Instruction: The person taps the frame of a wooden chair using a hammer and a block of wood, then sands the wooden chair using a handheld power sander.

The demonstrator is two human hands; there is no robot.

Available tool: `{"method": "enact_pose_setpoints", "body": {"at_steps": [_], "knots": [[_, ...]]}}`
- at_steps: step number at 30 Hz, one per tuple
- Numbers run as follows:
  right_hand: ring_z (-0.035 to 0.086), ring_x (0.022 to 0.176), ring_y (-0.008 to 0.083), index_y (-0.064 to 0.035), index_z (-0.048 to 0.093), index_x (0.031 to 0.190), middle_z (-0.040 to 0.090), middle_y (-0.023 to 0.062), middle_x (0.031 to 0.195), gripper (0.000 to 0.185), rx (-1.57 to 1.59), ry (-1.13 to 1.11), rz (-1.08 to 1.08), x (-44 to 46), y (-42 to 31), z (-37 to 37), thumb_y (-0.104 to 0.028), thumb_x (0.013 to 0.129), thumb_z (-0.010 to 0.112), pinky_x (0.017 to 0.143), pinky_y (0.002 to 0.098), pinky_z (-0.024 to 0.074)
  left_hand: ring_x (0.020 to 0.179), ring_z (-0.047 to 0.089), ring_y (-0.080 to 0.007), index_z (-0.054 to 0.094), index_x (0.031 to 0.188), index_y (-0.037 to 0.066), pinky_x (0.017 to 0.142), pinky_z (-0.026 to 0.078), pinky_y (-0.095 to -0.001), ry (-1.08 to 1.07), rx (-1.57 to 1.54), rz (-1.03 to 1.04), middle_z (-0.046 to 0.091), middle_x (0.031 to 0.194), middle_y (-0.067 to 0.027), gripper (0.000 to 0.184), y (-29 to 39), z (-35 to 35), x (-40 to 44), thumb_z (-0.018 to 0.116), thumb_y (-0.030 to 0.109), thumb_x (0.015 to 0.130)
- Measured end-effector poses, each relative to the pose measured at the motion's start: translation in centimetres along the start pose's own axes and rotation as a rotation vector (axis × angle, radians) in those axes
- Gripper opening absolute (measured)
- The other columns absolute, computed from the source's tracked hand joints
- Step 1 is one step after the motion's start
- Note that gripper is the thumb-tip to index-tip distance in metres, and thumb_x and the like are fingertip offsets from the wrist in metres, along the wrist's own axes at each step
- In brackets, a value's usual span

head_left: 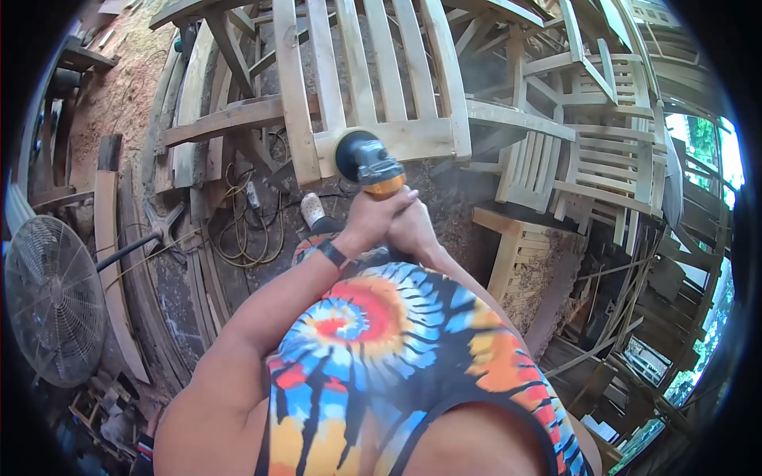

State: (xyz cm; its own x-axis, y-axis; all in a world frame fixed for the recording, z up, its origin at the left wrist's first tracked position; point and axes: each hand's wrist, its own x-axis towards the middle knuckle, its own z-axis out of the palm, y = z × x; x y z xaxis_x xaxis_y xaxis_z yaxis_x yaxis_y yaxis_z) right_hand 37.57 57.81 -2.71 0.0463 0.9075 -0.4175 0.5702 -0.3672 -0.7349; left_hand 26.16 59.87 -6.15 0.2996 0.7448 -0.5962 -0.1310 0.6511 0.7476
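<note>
Both hands are closed around the body of an angle grinder (377, 168), grey and orange with a round black disc at its front. My left hand (373, 218), with a dark band at the wrist, wraps the tool's rear from the left. My right hand (413, 226) overlaps it from the right, its fingers partly hidden. The disc lies against the broad near rail of a slatted wooden chair (413, 136), towards that rail's left end. Several pale slats run away from this rail, and a wooden arm sticks out on either side.
A large round fan (55, 301) stands at left. A yellowish cord (238, 238) lies coiled on the dusty floor near loose boards (119, 278). Other slatted chairs (607, 159) are stacked at right, above a sawdust-covered wooden piece (536, 270). A shoe (313, 209) shows below the chair.
</note>
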Motion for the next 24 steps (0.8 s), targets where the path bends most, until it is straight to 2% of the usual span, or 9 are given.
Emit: {"method": "enact_pose_setpoints", "body": {"at_steps": [1,3,7,13,15,16,18,21,24], "knots": [[0.071,0.095,0.0458,0.001,0.06,0.108,0.073,0.0263,0.094,0.035,-0.005,-0.001,-0.003,0.0,0.0,-0.9,-0.019,0.083,0.072,0.077,0.0492,0.057,0.092,0.067,-0.0095,0.073,0.109,0.005,0.084,0.054,-0.0281,0.001,-0.005,0.004,0.073,0.104,-0.0006,0.028,-0.1,0.8,0.8,0.082,0.024,0.091],[0.071,0.095,0.0449,0.0007,0.06,0.106,0.073,0.0268,0.093,0.032,-0.116,0.103,0.111,-0.1,0.3,-2.9,-0.016,0.082,0.072,0.077,0.0493,0.0579,0.091,0.067,-0.0085,0.074,0.108,0.006,0.084,0.053,-0.0276,-0.215,-0.167,0.021,0.073,0.102,0.0005,0.026,0.2,2.9,2.3,0.081,0.024,0.091],[0.073,0.095,0.0421,-0.0002,0.06,0.107,0.073,0.0265,0.094,0.031,-0.204,0.269,0.154,0.6,1.3,-5.8,-0.015,0.083,0.072,0.079,0.0487,0.0576,0.093,0.067,-0.009,0.075,0.109,0.007,0.086,0.053,-0.0271,-0.404,-0.262,0.052,0.074,0.102,0.0007,0.024,0.2,6.6,5.6,0.078,0.024,0.093],[0.073,0.094,0.0425,-0.0001,0.06,0.108,0.073,0.0255,0.093,0.033,-0.12,0.067,0.109,1.2,0.8,-2.4,-0.02,0.084,0.071,0.077,0.0473,0.0566,0.092,0.068,-0.0098,0.075,0.108,0.006,0.084,0.054,-0.0282,-0.224,-0.216,0.07,0.074,0.103,-0.0004,0.024,0.3,2.5,2.6,0.079,0.024,0.092],[0.074,0.093,0.0428,0.0002,0.059,0.111,0.073,0.0262,0.092,0.039,-0.127,-0.013,0.064,0.8,0.1,-0.6,-0.024,0.084,0.072,0.075,0.0472,0.0568,0.091,0.069,-0.0105,0.075,0.108,0.006,0.084,0.055,-0.0291,-0.001,0.008,0.057,0.074,0.103,-0.0013,0.029,1.5,0.5,-0.2,0.082,0.028,0.09],[0.074,0.093,0.0428,0.0002,0.059,0.111,0.073,0.0262,0.092,0.039,-0.127,-0.013,0.065,0.8,-0.1,-0.1,-0.024,0.084,0.072,0.075,0.0472,0.0568,0.091,0.069,-0.0105,0.075,0.108,0.006,0.084,0.055,-0.0291,-0.002,0.008,0.057,0.074,0.103,-0.0013,0.029,1.1,0.2,-0.6,0.082,0.028,0.09],[0.072,0.096,0.0446,-0.0011,0.058,0.111,0.072,0.027,0.096,0.037,-0.007,-0.04,-0.145,0.6,-0.3,0.3,-0.023,0.086,0.072,0.076,0.0492,0.0573,0.092,0.069,-0.0112,0.074,0.108,0.006,0.084,0.055,-0.0298,0.075,-0.115,0.108,0.074,0.102,-0.0023,0.035,0.3,0.0,-0.9,0.085,0.032,0.087],[0.072,0.096,0.0434,-0.0011,0.058,0.112,0.073,0.0258,0.097,0.038,-0.055,-0.022,0.034,0.2,0.0,-0.5,-0.024,0.085,0.073,0.077,0.0489,0.0574,0.091,0.069,-0.0113,0.074,0.108,0.005,0.084,0.055,-0.0299,0.016,0.037,0.0,0.074,0.103,-0.003,0.038,1.0,0.4,-0.3,0.086,0.033,0.085],[0.072,0.096,0.0441,-0.001,0.059,0.113,0.073,0.0259,0.098,0.039,-0.017,0.031,0.007,-0.3,0.9,-1.0,-0.025,0.085,0.073,0.079,0.0494,0.057,0.092,0.069,-0.0111,0.074,0.108,0.005,0.084,0.054,-0.0296,-0.082,-0.066,0.022,0.075,0.103,-0.0034,0.038,0.8,1.1,-0.1,0.085,0.033,0.086]]}}
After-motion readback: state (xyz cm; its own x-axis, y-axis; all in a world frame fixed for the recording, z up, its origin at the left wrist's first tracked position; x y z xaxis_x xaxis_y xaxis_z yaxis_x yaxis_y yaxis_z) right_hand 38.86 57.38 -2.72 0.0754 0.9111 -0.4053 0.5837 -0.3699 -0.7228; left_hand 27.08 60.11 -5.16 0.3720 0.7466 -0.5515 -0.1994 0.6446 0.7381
